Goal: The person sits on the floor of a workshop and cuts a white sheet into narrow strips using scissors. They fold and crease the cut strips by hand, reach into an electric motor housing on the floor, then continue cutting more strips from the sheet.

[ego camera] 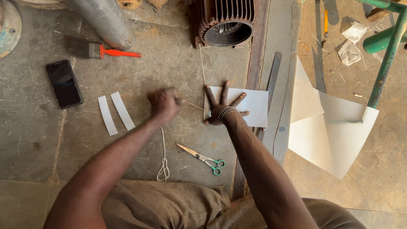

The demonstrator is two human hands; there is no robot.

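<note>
The person's knees in tan trousers [169,203] fill the bottom edge, both bare forearms reaching forward over a concrete floor [34,144]. Just beyond lie scissors [202,158] with green handles and a looped white string [163,165]. The right hand [222,108], a metal bracelet at its wrist, presses flat on a white paper sheet [254,108], fingers spread wide. The left hand [164,103], blurred, is closed in a fist on a thin stick [194,105] that points toward the sheet. Left of it lie two white paper strips [115,112] and a black phone [63,83]. Larger folded sheets [335,135] lie at right. Farther off are an orange-handled brush [101,51] and a rusty ribbed motor housing [227,21].
</note>
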